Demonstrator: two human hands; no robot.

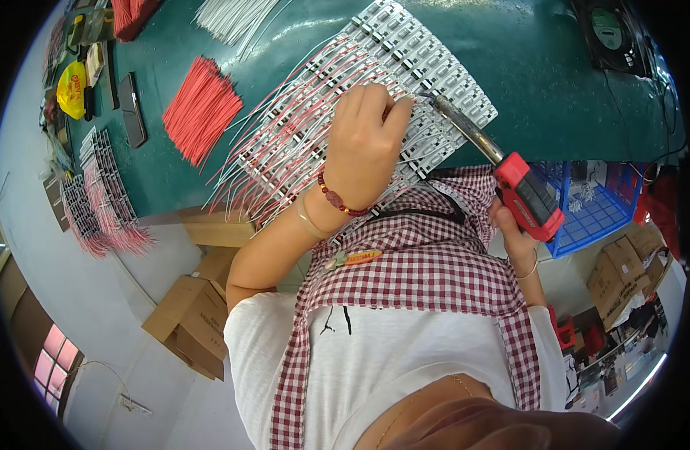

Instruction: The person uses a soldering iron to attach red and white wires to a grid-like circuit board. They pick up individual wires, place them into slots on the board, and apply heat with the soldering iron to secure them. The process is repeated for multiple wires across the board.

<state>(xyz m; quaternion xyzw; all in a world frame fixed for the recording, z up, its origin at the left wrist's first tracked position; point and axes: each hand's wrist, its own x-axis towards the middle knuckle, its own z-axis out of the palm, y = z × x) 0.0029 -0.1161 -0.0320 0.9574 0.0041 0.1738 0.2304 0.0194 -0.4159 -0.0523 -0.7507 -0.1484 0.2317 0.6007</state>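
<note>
A slanted panel of pale, white-and-black connector-like parts in rows [454, 90] lies on the green table, with many red and white wires [285, 127] fanning out to its left. Over its middle, my left hand [369, 124] is closed in a pinch on what looks like a thin wire, mostly hidden by the fingers. My right hand [513, 232] is wrapped around the red-and-black handle of a soldering gun [526, 196]. The gun's metal barrel points up and left, and its tip is at the parts close beside my left fingertips.
Bundles of red wires [201, 109] and white wires [236, 19] lie on the green table [540, 82]. A phone [132, 110] and wired panels [105, 184] are at the left. A black device with a cable [615, 37] stands far right, above a blue crate [592, 214]. Cardboard boxes [191, 319] sit below.
</note>
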